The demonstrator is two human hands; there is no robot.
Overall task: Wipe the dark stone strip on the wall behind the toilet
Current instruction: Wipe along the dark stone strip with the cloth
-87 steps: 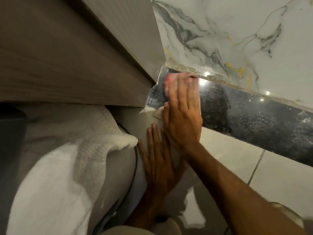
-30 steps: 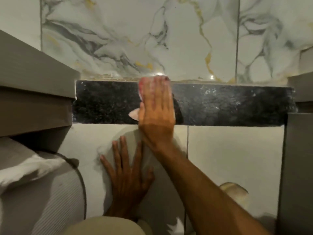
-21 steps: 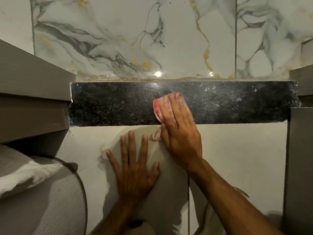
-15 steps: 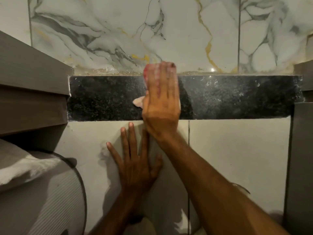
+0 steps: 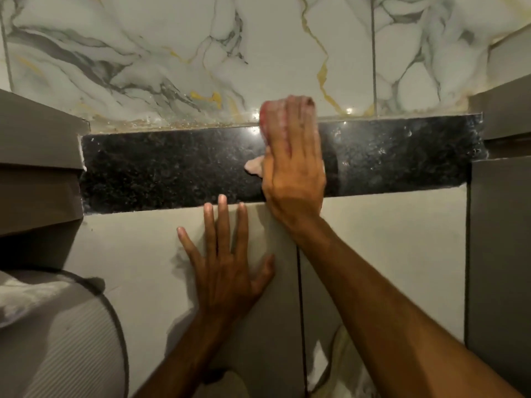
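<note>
A dark speckled stone strip (image 5: pixel 172 168) runs across the wall between marble tiles above and plain beige tiles below. My right hand (image 5: pixel 293 165) lies flat over the strip a little right of its middle, pressing a pink cloth (image 5: pixel 254 167) against it; the cloth peeks out at the fingertips and beside the thumb. My left hand (image 5: pixel 227 262) is spread flat on the beige tile (image 5: pixel 138 254) just under the strip, holding nothing, its fingertips at the strip's lower edge.
Grey wooden panels box in the strip: a stepped one at the left (image 5: pixel 37 168) and one at the right (image 5: pixel 500 225). A ribbed grey bin with white towel (image 5: pixel 54 326) sits lower left. White marble tiles (image 5: pixel 258 53) fill the wall above.
My right hand with the cloth has slid to the right along the strip, rubbing up and down. My left hand stays flat on the tile below.
</note>
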